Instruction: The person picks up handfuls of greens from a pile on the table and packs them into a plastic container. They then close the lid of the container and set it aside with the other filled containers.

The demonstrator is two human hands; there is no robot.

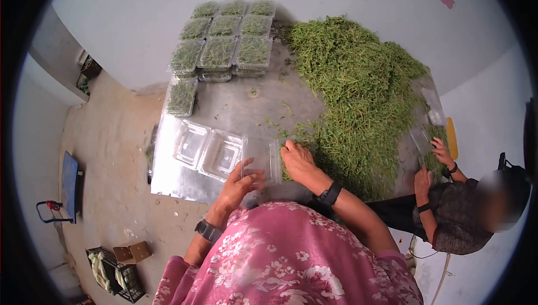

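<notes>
My left hand (pixel 244 180), its fingers apart, is at the near edge of an open clear plastic box (pixel 260 156) and appears to hold nothing. My right hand (pixel 297 162) is closed over leafy green stems (pixel 286 177) at the right part of that box. Its fingers partly hide the stems and the box. Left of this box lies another open, unfilled clear clamshell box (pixel 222 155), and a further one (pixel 193 141) is beside it. A big heap of loose green stems (pixel 358 92) spreads right of my right hand.
Closed boxes of greens (pixel 218 52) stand in stacked rows at the back left of the metal table (pixel 235 103), with a single filled box (pixel 181 97) nearer. At right, a co-worker (pixel 457 215) handles greens in a clear box. A blue trolley (pixel 69 184) and black crate (pixel 131 282) are on the floor.
</notes>
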